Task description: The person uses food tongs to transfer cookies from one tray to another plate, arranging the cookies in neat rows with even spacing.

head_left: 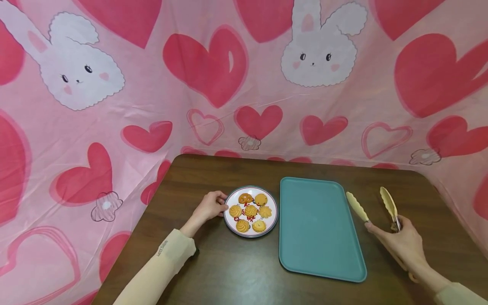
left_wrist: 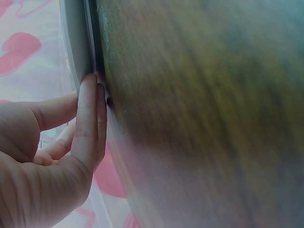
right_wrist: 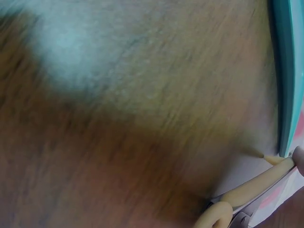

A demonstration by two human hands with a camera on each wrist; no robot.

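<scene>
My left hand (head_left: 210, 206) holds the left rim of a round white plate (head_left: 270, 221) with a dark edge. In the left wrist view, the thumb lies on the plate's upper side and the fingers reach its underside. Several golden cookies (head_left: 250, 211) sit on the plate, one shaped like a pretzel. My right hand (head_left: 407, 242) grips a pair of tongs (head_left: 389, 202) with cream-coloured scalloped tips. The tips stand wide apart, pointing away from me, with nothing between them. In the right wrist view the tongs' cream handle (right_wrist: 259, 187) shows with part of a finger.
A teal rectangular tray (head_left: 316, 228) lies between the plate and the tongs, with nothing on it. All stand on a dark brown wooden table (head_left: 228, 271). Behind and to the left hangs a pink cloth (head_left: 152, 93) printed with hearts and rabbits.
</scene>
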